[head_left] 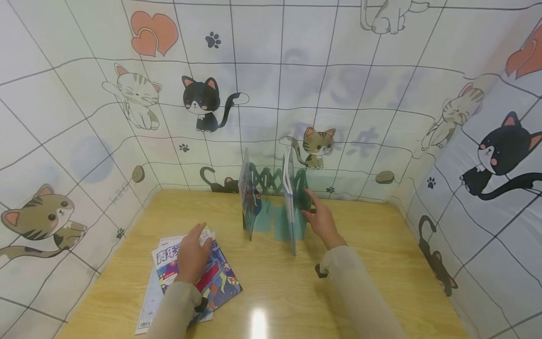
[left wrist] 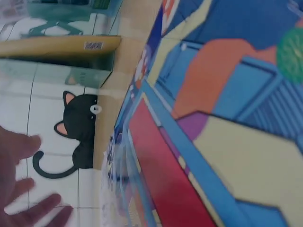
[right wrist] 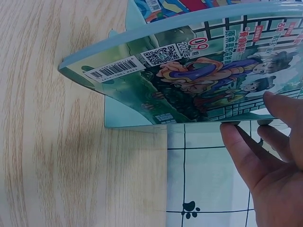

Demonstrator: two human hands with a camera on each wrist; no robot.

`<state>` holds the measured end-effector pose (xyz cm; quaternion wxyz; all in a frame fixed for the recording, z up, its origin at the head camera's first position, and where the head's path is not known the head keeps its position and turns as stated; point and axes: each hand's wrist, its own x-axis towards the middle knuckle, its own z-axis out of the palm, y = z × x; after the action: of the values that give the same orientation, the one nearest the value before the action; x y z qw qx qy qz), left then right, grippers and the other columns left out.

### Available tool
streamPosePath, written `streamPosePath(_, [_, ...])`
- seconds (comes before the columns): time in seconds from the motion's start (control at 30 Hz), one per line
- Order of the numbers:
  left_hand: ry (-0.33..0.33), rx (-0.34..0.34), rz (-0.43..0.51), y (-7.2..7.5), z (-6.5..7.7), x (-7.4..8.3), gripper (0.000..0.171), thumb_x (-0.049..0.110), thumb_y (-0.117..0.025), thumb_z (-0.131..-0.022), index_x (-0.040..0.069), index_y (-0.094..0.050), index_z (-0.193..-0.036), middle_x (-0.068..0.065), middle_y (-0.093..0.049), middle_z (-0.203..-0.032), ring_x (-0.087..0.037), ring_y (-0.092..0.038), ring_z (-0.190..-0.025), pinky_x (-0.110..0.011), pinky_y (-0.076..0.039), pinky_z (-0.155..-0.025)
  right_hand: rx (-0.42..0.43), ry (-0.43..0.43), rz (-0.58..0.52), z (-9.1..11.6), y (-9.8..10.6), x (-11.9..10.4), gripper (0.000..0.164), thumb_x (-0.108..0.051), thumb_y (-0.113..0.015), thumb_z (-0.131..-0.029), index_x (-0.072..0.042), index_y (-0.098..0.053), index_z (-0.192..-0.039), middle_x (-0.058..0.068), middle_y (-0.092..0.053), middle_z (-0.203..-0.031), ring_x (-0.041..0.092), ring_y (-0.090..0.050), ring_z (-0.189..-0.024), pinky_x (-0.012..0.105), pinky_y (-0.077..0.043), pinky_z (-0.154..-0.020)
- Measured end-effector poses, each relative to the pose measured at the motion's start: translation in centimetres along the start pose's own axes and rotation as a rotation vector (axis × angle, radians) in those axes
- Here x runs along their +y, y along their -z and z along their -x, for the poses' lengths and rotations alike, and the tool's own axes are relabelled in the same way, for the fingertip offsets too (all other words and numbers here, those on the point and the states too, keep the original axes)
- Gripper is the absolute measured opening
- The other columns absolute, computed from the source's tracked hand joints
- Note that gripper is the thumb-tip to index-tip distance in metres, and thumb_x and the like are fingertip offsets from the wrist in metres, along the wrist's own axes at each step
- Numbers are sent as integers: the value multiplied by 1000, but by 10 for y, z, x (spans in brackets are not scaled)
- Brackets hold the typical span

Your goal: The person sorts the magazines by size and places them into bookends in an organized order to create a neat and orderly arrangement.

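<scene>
My left hand (head_left: 193,254) is over a small stack of magazines, its fingers loosely spread in the left wrist view. The top magazine (head_left: 224,282) has a colourful blue and red cover. At the back of the table stands a translucent teal book rack (head_left: 264,219) with a zigzag back. A magazine (head_left: 247,202) stands upright on its left, another magazine (head_left: 289,202) on its right. My right hand (head_left: 323,223) is at the rack's right end plate, fingertips at the plate's edge. In the right wrist view the thumb (right wrist: 282,109) overlaps the right magazine's illustrated cover.
A wooden table (head_left: 271,282) carries everything. Cloth walls (head_left: 262,94) with cat prints rise behind and on both sides. A white-edged magazine (head_left: 146,301) sticks out beneath the top one at the left.
</scene>
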<state>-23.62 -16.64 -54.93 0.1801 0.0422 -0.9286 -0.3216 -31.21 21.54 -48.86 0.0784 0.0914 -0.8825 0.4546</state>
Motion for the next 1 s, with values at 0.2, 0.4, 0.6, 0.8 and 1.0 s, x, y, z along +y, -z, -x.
streamPosePath(0.2, [163,-98,-59,8,1,-16,69,32,-69,-87,7,-42,-146,-24,-34,-150,-51,-32,-129,-66,-24,-104,9,18,10,-1,0,0,76,-1,-67,-90,-33,-33,-150,25,-41,-145,42,-62,-106,37,-58,-72])
streamPosePath(0.4, [288,-108,-109,17,9,-28,80,36,-71,-84,3,-35,-148,-33,-26,-147,-58,-23,-127,-73,-18,-98,15,21,17,0,0,0,77,0,-67,-90,-34,-33,-150,25,-40,-146,43,-62,-106,38,-58,-72])
streamPosePath(0.6, [369,-56,-120,25,19,-36,84,33,-75,-78,0,-36,-146,-37,-27,-140,-60,-26,-119,-73,-23,-90,15,32,18,0,0,-1,76,0,-67,-90,-30,-33,-151,26,-39,-146,44,-61,-107,39,-58,-72])
streamPosePath(0.8, [472,-59,-129,33,21,-42,90,27,-77,-74,1,-31,-147,-39,-24,-135,-61,-26,-114,-71,-24,-90,21,37,24,0,0,-1,76,0,-67,-89,-28,-34,-151,26,-41,-145,43,-63,-104,38,-58,-72])
streamPosePath(1.0, [541,-94,-97,36,23,-42,97,26,-78,-74,2,-23,-151,-40,-20,-136,-60,-25,-113,-70,-21,-93,22,38,17,1,-1,0,75,1,-67,-89,-27,-34,-150,26,-41,-145,43,-63,-103,37,-58,-71])
